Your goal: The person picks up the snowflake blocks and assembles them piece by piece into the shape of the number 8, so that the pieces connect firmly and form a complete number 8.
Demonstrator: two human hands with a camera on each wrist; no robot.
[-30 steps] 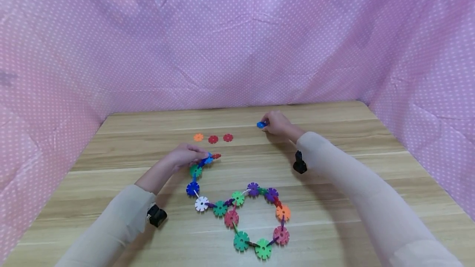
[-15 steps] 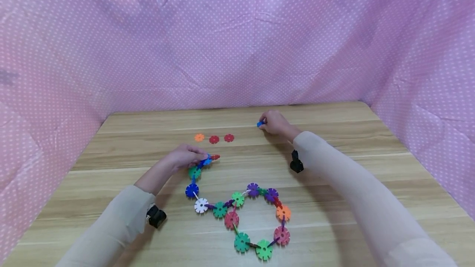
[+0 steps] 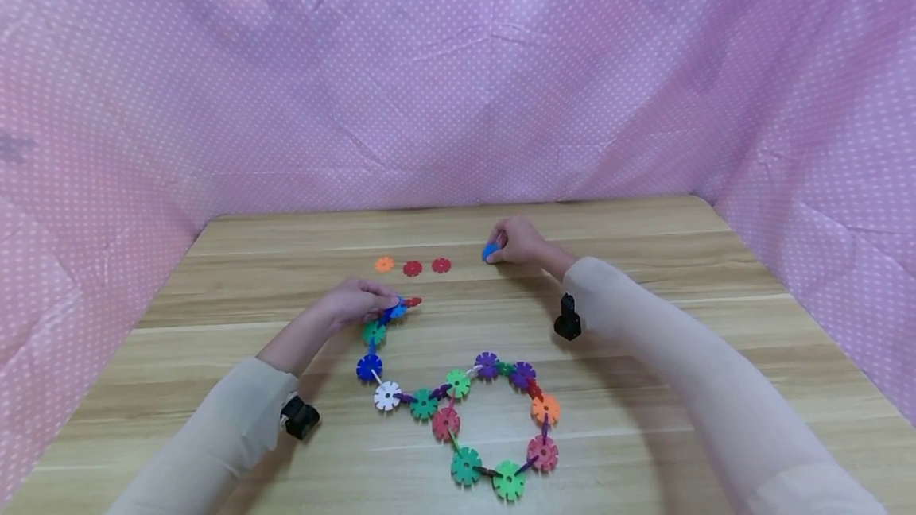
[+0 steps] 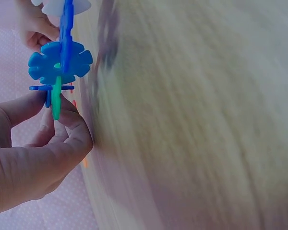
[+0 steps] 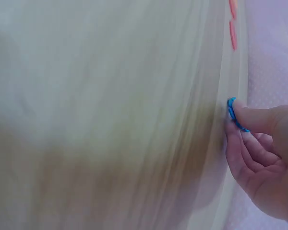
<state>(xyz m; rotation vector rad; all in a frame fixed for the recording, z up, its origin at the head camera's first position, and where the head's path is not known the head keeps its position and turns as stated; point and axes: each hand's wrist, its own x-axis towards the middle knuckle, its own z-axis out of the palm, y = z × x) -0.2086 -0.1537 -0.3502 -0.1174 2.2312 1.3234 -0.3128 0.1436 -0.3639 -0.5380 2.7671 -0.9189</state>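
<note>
Between the thumb and fingers of my left hand [image 3: 355,300] is a blue notched plastic disc [image 3: 397,309] at the upper end of a linked chain. A red disc [image 3: 413,302] sticks out to the right of it. In the left wrist view, blue discs [image 4: 60,62] and a green disc [image 4: 56,103] slot together at the fingertips. Farther back and to the right, my right hand [image 3: 520,241] pinches a single blue disc [image 3: 490,252]. That blue disc [image 5: 235,115] appears nearly edge-on in the right wrist view.
An orange disc [image 3: 384,264] and two red discs [image 3: 412,269] lie in a row between the hands. The chain runs forward through a white disc [image 3: 387,396] into a ring with a green disc [image 3: 509,481] at the front. Pink dotted cloth [image 3: 458,102] surrounds the wooden table [image 3: 286,237].
My right hand has shifted a little left and nearer with its blue disc, whose flat face now shows more. The left hand keeps its grip in nearly the same place.
</note>
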